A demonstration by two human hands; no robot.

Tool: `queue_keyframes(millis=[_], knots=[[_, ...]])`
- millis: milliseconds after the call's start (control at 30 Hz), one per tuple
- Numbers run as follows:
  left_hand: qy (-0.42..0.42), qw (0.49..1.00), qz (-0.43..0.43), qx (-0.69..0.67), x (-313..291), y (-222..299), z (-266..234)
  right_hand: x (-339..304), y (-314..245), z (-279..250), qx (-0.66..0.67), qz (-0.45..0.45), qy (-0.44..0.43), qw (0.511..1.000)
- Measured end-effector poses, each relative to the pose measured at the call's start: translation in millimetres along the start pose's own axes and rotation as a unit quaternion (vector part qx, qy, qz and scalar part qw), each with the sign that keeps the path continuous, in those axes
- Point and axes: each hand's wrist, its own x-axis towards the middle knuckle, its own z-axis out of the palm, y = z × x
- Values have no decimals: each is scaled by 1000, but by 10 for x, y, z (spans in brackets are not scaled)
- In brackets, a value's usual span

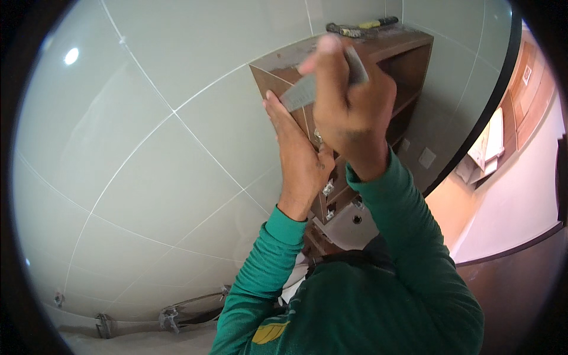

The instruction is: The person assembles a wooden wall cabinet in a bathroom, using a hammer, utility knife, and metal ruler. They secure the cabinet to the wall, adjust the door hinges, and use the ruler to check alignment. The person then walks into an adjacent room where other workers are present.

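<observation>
Grey metal forms the flat, straight-edged plate with fine markings (pixel 299 94), located across the upper left front edge of the brown wood-grain open-front cabinet (pixel 408 40). The right hand (pixel 358 115) is closed around the plate, its thumb raised toward the cabinet top; the grip is partly hidden and blurred. A lower corner of the plate projects left of the fist, and a further grey portion shows on the right of the thumb.

The left hand (pixel 299 160) lies along the narrow front left panel of the cabinet, below the plate. Its fingers are extended and close together, and its thumb is spread to the right; whether it grips the panel cannot be told. The fingertips are just beside the plate corner; contact cannot be confirmed.

Below the hands, small silver metal fittings (pixel 328 188) are set along the panel edge. On the dusty cabinet top, toward the wall, rests a long-handled black-and-yellow tool (pixel 373 24).

Lower down, a pale basin with 1 dark round hole (pixel 340 232) is partly visible. Large glossy pale-grey wall tiles (pixel 148 177) cover the left side. At right, a white rectangular wall plate (pixel 427 157) is mounted near a curved-looking black border strip (pixel 473 133). Both forearms wear green sleeves (pixel 257 260).
</observation>
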Motion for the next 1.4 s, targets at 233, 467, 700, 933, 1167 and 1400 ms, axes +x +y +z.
queue_keyframes(millis=[233,467,700,933,1167,1400], knots=[[37,996,-73,-24,-169,61,65,-405,-141,-143,60,144,39,987],[22,999,-31,-11,-68,-16,101,-345,-87,-48,42,121,48,991],[-1,1000,-10,-14,-55,-106,102,-176,-19,-14,60,106,14,992],[33,996,-7,-77,-54,-28,99,-49,37,43,44,40,17,998],[3,1000,-10,-15,-2,-28,70,-9,8,-10,17,29,-42,999],[12,999,-30,-19,-117,-86,145,-254,-57,-155,79,110,-23,991]])
